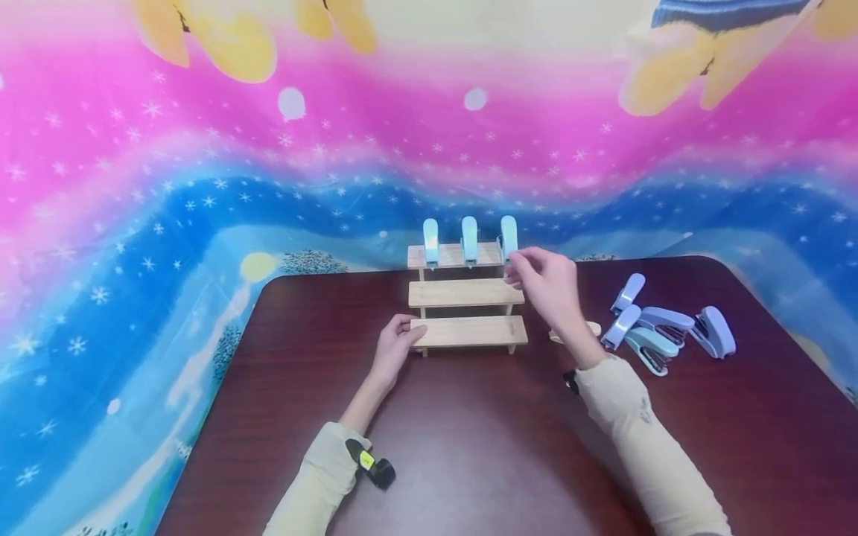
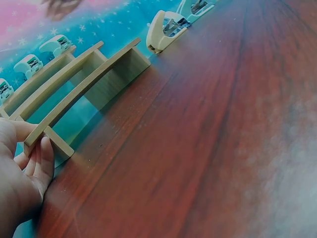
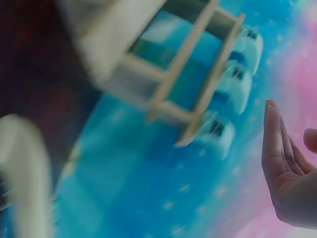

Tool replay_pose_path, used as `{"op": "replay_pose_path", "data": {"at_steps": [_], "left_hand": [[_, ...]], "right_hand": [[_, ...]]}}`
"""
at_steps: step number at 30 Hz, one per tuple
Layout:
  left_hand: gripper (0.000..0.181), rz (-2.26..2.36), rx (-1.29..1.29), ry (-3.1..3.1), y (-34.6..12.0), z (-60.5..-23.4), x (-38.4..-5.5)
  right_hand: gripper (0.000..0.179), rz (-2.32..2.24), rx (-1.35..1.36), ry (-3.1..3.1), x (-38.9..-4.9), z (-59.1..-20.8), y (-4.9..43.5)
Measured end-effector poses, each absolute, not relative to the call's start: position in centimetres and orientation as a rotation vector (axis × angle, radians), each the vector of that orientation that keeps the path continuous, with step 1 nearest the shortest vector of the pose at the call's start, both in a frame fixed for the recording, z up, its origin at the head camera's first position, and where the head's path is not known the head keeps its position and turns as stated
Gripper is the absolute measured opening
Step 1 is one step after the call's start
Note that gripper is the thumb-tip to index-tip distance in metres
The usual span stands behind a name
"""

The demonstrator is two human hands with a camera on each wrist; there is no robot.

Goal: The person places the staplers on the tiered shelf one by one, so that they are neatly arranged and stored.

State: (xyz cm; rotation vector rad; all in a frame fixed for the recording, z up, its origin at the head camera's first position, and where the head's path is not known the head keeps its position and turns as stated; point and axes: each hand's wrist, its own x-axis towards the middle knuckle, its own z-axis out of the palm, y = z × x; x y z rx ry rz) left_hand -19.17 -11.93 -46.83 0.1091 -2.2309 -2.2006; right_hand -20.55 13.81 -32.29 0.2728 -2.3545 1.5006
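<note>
A three-tier wooden display shelf [image 1: 465,333] stands on the table, with three mint-green staplers [image 1: 469,242] in a row on its top step. My left hand [image 1: 395,350] pinches the left end of the lowest step; in the left wrist view, the thumb side is above the board [image 2: 81,89] and fingers curl beneath it. My right hand [image 1: 551,286] is in the air by the rightmost stapler [image 1: 509,237], at the shelf's right side. Seen from the right wrist, its fingers [image 3: 273,144] are straight, apart from the thumb, with nothing between them.
Right of the shelf, several purple staplers [image 1: 714,333] and a mint-green one [image 1: 653,348] lie in a loose group. A cream stapler [image 2: 163,32] sits close to the shelf, partly behind my right wrist in the head view. A patterned cloth [image 1: 167,223] hangs behind the dark red table [image 1: 469,461].
</note>
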Motion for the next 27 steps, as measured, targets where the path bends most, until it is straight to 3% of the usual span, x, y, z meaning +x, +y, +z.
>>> {"op": "replay_pose_path", "data": {"at_steps": [9,20,27], "left_hand": [[0.034,-2.2,0.13,-2.222,-12.1,-47.1,-19.4],[0.031,-2.259,0.118,-2.187,-11.9,-47.2,-19.5],[0.031,-2.271,0.115,-2.219,-12.0,-46.2,-19.2]], "right_hand": [[0.041,1.627,0.069,-2.383,-19.1,-35.9,20.5],[0.047,1.7,-0.054,-2.363,-19.4,-35.8,25.1],[0.041,1.718,-0.143,-2.348,-19.8,-36.7,27.9]]}}
